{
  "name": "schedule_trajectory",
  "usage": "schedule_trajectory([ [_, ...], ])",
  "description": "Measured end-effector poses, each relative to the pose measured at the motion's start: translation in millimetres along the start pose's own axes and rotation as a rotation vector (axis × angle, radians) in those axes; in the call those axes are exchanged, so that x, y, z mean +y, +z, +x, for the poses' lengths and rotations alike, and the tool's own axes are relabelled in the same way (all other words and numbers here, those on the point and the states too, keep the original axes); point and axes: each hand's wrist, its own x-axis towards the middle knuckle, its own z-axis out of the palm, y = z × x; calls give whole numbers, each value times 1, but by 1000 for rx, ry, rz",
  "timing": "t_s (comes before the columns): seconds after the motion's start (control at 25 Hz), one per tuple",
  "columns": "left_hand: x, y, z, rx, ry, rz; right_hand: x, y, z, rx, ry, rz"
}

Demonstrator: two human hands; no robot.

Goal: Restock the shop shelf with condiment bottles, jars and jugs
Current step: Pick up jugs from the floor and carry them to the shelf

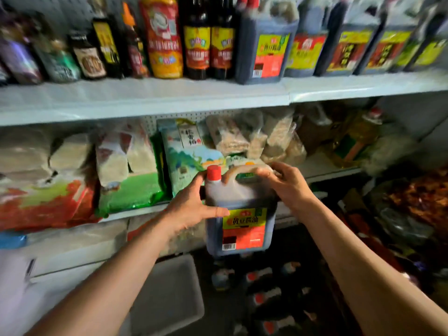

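Observation:
I hold a dark soy sauce jug (242, 214) with a red cap and a yellow and red label in the air in front of the lower shelf. My left hand (191, 207) grips its left side, thumb across the front near the label. My right hand (288, 185) grips the handle on top. On the top shelf (145, 98) stands a matching jug (264, 44) among dark bottles (208, 40) and more jugs (346, 44) to the right.
Bags of rice and grain (121, 170) fill the lower shelf. A yellow oil bottle (358, 139) lies at its right end. More red-capped bottles (264, 287) lie on the dark floor below, next to a grey lid or tray (169, 294).

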Motion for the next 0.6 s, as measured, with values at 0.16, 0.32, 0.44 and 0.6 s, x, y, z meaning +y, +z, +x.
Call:
schedule_trajectory([
  [0.16, 80, -32, 50, 132, 173, 28, -66, -45, 69, 26, -171, 43],
  [0.32, 159, -55, 120, 243, 313, 92, -120, -95, 147, 34, -335, 74],
  [0.44, 210, -63, 183, 322, 349, 111, -151, -130, 214, 32, -412, 107],
  [0.6, 242, -63, 254, 391, 344, 93, -155, -158, 293, 44, -412, 131],
])
